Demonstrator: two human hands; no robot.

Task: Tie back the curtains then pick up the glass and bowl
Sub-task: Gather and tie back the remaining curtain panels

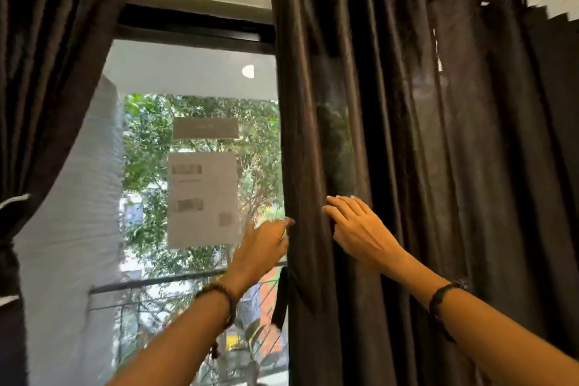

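Note:
A dark right curtain (423, 150) hangs loose in folds from a rod at the top. My left hand (264, 244) reaches to its left edge, with the fingertips at or behind the hem, so the grip is hidden. My right hand (357, 226) lies flat on the front of the folds with straight fingers, a little to the right of the left hand. The left curtain (47, 72) is gathered at the left side and bound by a pale tieback (14, 199). No glass or bowl is in view.
The window pane (200, 78) between the curtains carries two taped paper sheets (203, 197). Outside are a balcony railing (156, 283), trees and a white wall. A short dark strap (282, 301) hangs at the right curtain's edge below my left hand.

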